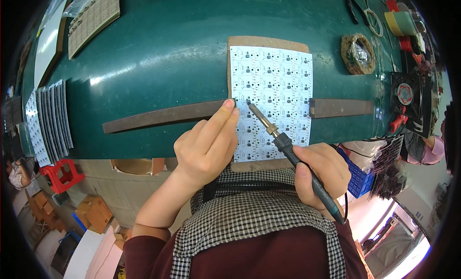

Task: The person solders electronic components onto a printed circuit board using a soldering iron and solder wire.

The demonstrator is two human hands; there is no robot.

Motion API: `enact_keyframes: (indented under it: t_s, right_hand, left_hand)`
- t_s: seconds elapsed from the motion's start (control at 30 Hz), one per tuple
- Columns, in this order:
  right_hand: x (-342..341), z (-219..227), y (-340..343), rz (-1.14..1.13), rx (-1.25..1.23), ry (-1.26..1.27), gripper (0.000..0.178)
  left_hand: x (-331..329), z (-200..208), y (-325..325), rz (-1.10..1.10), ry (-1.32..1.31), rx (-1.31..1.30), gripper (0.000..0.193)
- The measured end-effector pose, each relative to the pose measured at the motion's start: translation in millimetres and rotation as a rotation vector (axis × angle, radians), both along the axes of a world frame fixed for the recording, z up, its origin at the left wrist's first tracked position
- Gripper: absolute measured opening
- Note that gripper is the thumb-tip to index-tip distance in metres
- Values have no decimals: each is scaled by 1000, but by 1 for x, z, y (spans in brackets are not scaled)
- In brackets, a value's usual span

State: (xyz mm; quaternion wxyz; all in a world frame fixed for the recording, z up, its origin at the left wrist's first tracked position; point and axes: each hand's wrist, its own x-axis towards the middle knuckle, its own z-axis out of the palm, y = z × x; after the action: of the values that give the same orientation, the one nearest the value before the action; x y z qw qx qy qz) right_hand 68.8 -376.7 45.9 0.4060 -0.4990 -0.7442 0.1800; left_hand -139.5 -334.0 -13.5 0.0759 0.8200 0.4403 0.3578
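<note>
A white circuit board panel (pixel 290 99) with rows of small dark parts lies on a brown backing board (pixel 269 40). My right hand (pixel 324 176) grips a soldering iron (pixel 285 144) by its dark handle, and the iron's tip is at a dark part left of the panel's middle. At the panel's left edge is my left hand (pixel 206 147), its fingertips pressed together by the end of a long dark bar (pixel 165 117). Whatever those fingers may pinch is too small or hidden to make out. Another dark bar (pixel 342 108) extends from the panel's right edge.
Several board panels (pixel 50 120) stand in a row at the left of the green table (pixel 158 39). Another stack of panels (pixel 93 24) lies at the far left. To the right are a brown container with silvery contents (pixel 358 54), a fan (pixel 406 94) and pliers (pixel 351 9).
</note>
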Motion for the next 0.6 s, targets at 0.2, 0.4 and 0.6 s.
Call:
enact_keyframes:
  t_s: [0.2, 0.4, 0.6]
  right_hand:
    - [-7, -4, 3, -8, 30, -38, 24]
    - [-3, 4, -1, 20, 66, -94, 24]
    - [0, 3, -2, 24, 54, -45, 24]
  left_hand:
    - [0, -3, 1, -9, -3, -24, 28]
    - [2, -8, 3, 21, -24, 119, 29]
    - [-4, 12, -1, 22, -186, -168, 25]
